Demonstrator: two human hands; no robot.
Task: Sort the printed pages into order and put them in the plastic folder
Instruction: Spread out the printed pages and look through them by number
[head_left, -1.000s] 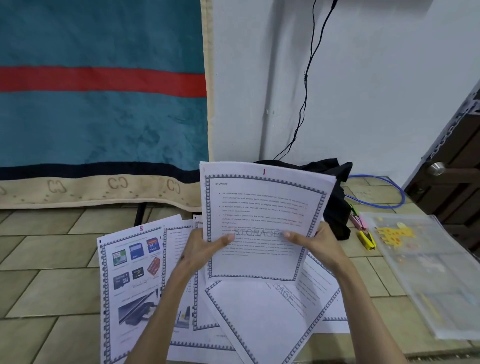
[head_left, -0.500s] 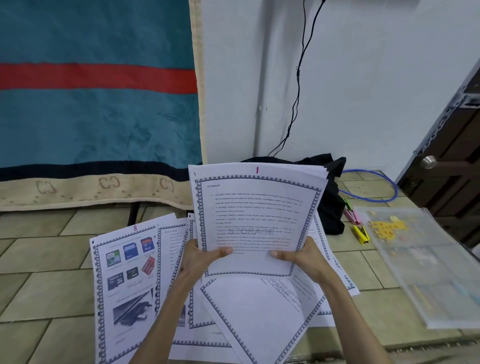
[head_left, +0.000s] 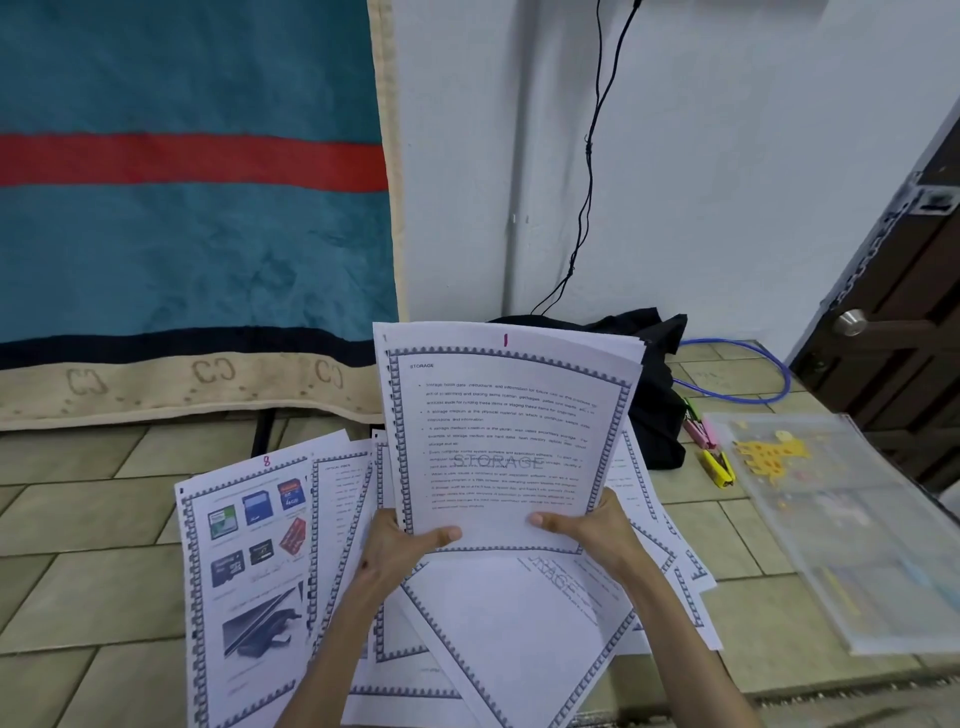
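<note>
Sorting is underway, seen from the head camera: left hand (head_left: 395, 545) and right hand (head_left: 597, 530) grip the held stack (head_left: 509, 436), topped by page 1, above loose pages (head_left: 249, 571) on the floor. Plastic folder (head_left: 841, 525) waits right. Next, I judge, comes finding the following number; most numbers are covered.

Soft, even indoor light, faint shadows, wide-angle bowing at edges, slightly soft focus.
</note>
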